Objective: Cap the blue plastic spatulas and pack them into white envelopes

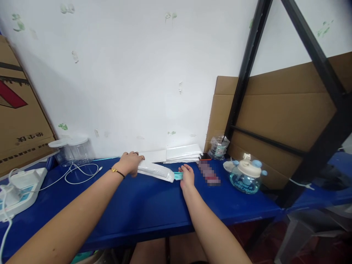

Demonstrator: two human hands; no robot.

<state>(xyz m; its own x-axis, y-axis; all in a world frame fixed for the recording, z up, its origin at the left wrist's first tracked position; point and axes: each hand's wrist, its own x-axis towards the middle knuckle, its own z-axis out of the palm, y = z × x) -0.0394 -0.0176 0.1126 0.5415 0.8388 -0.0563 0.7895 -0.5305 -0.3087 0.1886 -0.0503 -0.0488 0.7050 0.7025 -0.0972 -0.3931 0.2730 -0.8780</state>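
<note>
A long white package (156, 171) lies on the blue table (143, 209), with a teal piece (178, 176) sticking out of its right end. My left hand (130, 163) rests curled over the package's left end and holds it down. My right hand (187, 177) lies at the right end, its fingers closed on the teal piece. A stack of white flat packs (178, 152) sits against the wall just behind both hands.
Clear plastic jars (73, 149) and a white cable (79, 173) sit at the left, with a white device (20, 189) beyond them. A blue-lidded water jug (247, 176), a small wrapped cup (218, 147), cardboard sheets and a black metal frame (242, 84) stand on the right.
</note>
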